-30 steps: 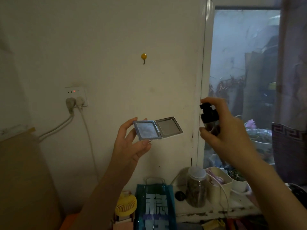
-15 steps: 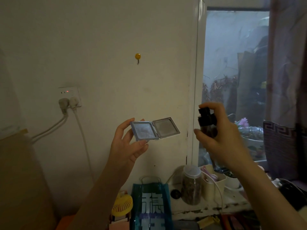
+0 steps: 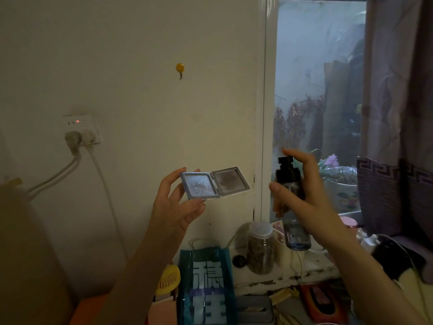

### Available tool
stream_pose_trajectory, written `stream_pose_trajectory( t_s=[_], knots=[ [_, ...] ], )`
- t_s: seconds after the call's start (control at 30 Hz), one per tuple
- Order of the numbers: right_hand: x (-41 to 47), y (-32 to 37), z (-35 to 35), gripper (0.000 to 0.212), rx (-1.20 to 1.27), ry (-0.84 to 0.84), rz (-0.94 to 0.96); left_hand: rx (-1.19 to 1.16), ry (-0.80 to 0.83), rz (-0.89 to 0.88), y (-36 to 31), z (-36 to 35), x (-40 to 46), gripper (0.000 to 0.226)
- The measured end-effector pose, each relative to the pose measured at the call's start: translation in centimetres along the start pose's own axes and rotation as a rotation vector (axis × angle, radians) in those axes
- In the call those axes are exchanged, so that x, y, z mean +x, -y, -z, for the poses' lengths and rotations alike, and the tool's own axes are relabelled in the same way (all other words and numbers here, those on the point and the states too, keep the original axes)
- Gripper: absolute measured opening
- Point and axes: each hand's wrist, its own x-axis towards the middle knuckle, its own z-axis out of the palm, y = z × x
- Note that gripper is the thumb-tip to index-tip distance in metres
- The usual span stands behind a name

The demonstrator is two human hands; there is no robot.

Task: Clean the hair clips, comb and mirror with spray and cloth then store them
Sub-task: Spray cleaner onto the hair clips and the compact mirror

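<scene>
Dim interior lit by cool daylight from the window (image 3: 318, 90) at right; wall (image 3: 140, 102) evenly muted, warm-toned. Lower clutter lies in shadow. Soft focus throughout; wide-angle bending at edges.

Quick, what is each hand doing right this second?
Left hand: pinches the open compact mirror by its left half.
Right hand: grips the spray bottle, index finger above the black nozzle.
</scene>
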Motion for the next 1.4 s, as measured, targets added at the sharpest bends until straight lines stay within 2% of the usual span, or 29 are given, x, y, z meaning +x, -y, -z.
stream_pose_trajectory(
  t_s=[0.17,0.37,0.53,0.67,0.8,1.0,1.27,1.33,1.4],
  knots=[
    [-1.1,-1.0,0.5,0.051,0.116,0.006,-0.117,-0.020,-0.012,0.042,1.0,-0.5,-0.6,0.072],
    [-2.7,-2.9,1.3,0.060,0.140,-0.026,-0.126,-0.015,-0.001,0.086,2.2,-0.9,-1.3,0.078],
    [-4.5,-4.2,1.8,0.064,0.139,-0.046,-0.171,-0.047,0.069,0.127,3.5,-0.9,-2.1,0.081],
    [-6.3,-5.1,2.1,0.067,0.150,-0.071,-0.218,0.028,0.115,0.129,5.2,-1.1,-2.8,0.064],
    [-8.5,-6.6,2.8,0.064,0.131,-0.081,-0.283,0.058,0.125,0.207,7.0,-1.5,-3.7,0.054],
    [-12.3,-8.8,4.3,0.059,0.072,-0.117,-0.386,0.118,0.119,0.295,10.8,-2.1,-5.4,0.059],
    [-17.7,-11.8,5.9,0.055,0.010,-0.169,-0.564,-0.012,0.019,0.452,15.4,-2.8,-7.7,0.056],
    [-19.2,-12.7,6.2,0.054,-0.040,-0.179,-0.601,-0.072,0.019,0.483,16.2,-2.7,-8.4,0.068],
    [-20.7,-13.4,6.5,0.053,-0.079,-0.191,-0.638,-0.102,0.044,0.526,17.1,-2.5,-9.3,0.093]
  ],
)
